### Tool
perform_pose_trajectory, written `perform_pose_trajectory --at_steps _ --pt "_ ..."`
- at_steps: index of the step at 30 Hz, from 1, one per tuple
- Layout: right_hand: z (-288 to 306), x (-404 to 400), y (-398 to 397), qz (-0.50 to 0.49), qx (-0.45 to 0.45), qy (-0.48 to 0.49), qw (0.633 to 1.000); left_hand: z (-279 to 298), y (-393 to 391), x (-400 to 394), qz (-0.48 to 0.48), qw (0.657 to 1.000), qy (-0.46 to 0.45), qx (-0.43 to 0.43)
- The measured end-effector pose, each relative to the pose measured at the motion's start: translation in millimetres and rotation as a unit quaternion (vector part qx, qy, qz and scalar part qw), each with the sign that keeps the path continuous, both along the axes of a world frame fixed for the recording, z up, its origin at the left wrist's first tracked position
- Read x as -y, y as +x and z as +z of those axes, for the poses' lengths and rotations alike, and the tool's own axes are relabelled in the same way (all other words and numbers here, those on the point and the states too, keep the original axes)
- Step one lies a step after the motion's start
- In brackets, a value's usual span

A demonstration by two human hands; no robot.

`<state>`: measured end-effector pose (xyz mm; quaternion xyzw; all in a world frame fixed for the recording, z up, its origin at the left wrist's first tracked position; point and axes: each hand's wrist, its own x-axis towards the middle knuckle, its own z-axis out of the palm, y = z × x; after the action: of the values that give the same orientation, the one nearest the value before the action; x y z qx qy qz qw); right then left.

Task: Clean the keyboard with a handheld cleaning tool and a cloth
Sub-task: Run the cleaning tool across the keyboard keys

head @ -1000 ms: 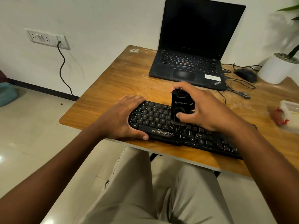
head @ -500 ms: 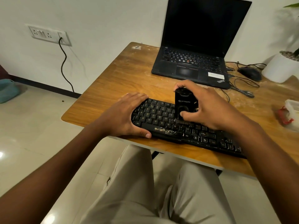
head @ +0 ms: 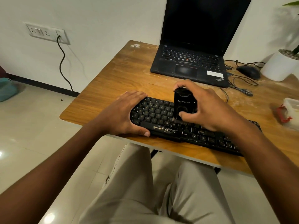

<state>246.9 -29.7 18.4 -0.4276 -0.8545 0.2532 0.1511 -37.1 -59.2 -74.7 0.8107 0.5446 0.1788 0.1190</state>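
Observation:
A black keyboard lies along the near edge of the wooden table. My left hand grips the keyboard's left end, thumb along its front edge. My right hand holds a black handheld cleaning tool upright, its lower end down on the keys near the keyboard's middle, thumb pressed on the tool's front. No cloth shows in view.
An open black laptop stands behind the keyboard. To its right lie a black mouse with tangled cables, a white plant pot and a clear container with a red part. My legs are under the table edge.
The tool has stayed on the keys near the keyboard's middle with little shift. My left hand has kept its hold on the left end. The camera view has drifted slightly.

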Motion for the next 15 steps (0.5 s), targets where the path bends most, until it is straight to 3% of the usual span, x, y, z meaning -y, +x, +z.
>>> perform_pose_trajectory --at_steps 7,15 --pt "-14.7 9.0 -48.0 0.059 -0.119 0.019 0.991 -1.1 -0.9 -3.0 -0.014 1.000 0.011 0.008" --pt "-6.5 10.7 -4.8 0.008 -0.031 -0.018 0.999 1.0 0.7 0.6 0.004 1.000 -0.012 0.001"
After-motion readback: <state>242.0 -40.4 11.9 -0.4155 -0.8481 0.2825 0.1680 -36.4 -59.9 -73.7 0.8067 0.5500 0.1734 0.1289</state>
